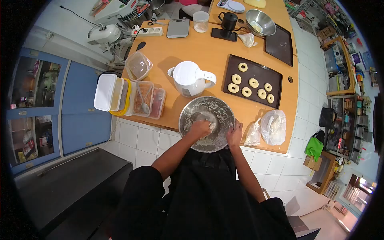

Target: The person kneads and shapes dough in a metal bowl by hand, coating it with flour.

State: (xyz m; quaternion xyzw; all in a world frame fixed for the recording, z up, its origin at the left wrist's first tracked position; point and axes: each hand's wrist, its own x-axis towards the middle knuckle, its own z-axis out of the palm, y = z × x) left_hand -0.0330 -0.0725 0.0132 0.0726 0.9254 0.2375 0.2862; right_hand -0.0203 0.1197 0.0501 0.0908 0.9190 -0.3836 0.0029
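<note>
A large metal mixing bowl (188, 114) sits at the table's near edge, tilted toward me, its inner wall smeared with pale, sticky dough. My left hand (201, 129) is down inside it, closed, with a lump of whitish dough (214, 121) at its fingers. Much of that lump is hidden by the hand. My right hand (235, 135) grips the bowl's right side at the rim. Just beyond the bowl stands a white electric kettle (189, 78). Two plastic bags, a small one (253, 133) and a larger one (273, 127), lie right of my right hand.
A dark tray (256, 66) bears several dough rings. Plastic food containers (143, 100) crowd the table's left edge. Farther back are a scale (178, 28), a lidded tub (201, 22), a phone (224, 35), a black gooseneck kettle (229, 20) and another metal bowl (260, 23).
</note>
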